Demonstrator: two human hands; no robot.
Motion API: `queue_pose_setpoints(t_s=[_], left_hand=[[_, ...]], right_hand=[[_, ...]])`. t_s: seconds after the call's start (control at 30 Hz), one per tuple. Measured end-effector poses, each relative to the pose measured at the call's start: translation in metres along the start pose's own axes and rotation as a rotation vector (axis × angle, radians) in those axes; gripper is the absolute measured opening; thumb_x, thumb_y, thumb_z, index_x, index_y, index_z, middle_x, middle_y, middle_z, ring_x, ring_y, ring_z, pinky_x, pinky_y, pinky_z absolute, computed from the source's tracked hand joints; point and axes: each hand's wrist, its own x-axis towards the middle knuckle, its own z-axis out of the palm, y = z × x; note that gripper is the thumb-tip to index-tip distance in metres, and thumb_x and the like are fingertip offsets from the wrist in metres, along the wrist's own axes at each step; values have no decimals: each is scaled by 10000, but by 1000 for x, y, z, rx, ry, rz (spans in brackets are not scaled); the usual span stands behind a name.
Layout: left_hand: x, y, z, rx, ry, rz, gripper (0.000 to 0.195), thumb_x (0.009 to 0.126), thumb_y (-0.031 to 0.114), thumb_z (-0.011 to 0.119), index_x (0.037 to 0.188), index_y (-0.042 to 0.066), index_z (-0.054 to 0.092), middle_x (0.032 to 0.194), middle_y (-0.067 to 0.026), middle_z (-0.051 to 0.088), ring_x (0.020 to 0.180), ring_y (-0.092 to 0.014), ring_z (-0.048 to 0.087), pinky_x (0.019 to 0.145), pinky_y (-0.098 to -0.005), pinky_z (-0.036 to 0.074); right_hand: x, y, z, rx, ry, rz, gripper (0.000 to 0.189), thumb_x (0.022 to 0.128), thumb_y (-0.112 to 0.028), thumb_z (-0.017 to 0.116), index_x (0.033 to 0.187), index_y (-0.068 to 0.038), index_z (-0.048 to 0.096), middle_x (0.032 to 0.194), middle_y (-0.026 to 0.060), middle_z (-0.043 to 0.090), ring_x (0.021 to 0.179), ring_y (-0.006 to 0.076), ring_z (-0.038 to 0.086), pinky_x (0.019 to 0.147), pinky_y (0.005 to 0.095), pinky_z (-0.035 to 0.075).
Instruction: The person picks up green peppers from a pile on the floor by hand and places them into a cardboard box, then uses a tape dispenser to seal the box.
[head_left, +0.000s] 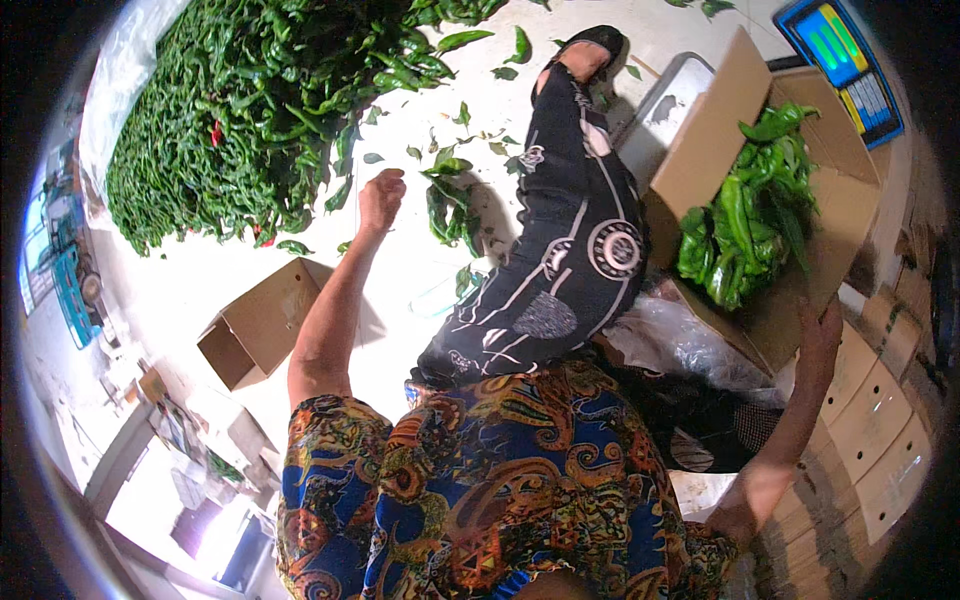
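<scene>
A big heap of long green peppers (232, 112), with a few red ones in it, covers the floor at the upper left. My left hand (382, 199) is just off the heap's right side, fingers curled; whether anything is inside them I cannot tell. To its right, several green peppers (450, 210) and loose leaves lie on the pale floor. On my right stands an open cardboard box (844, 202) on a scale, partly filled with green peppers (750, 217). My right hand (821, 322) touches the box's near right edge, its fingers partly hidden.
A small cardboard box (262, 319) lies on the floor at the left. Flattened cardboard boxes (862, 420) are stacked at the lower right. Clear plastic (675, 337) lies beside my leg. The scale's blue display (840, 67) is at the upper right.
</scene>
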Motion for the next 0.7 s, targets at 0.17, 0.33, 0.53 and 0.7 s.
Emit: queue_pose_setpoints(t_s=[0.17,0.33,0.53,0.7], left_hand=[[-4,11,53,260,155,307,324,761,98,744,1080,71,696,1043,-159,688,1004,-366,628,874,-439,505],[17,33,87,602,57,370,311,800,161,646,1110,136,634,1090,-98,618,1061,-301,531,874,-461,413],[26,20,74,543,82,416,248,762,98,653,1007,126,628,1002,-104,598,1002,-322,545,807,-472,451],[7,28,31,-181,69,182,103,810,52,685,864,21,603,833,-124,675,733,-235,664,683,-352,532]], right_hand=[[-3,-8,-9,168,1,30,539,964,-269,609,1416,-7,475,1339,178,569,1180,314,569,996,421,441],[-15,-37,-10,60,122,64,543,971,-274,598,1400,32,469,1250,200,591,1096,293,576,954,396,449],[-5,-21,-5,-28,112,-18,549,948,-262,606,1389,38,475,1248,197,592,1094,297,574,957,399,445],[-10,-18,-8,-99,115,18,503,943,-240,597,1349,43,507,1231,171,596,1066,272,569,945,382,445]])
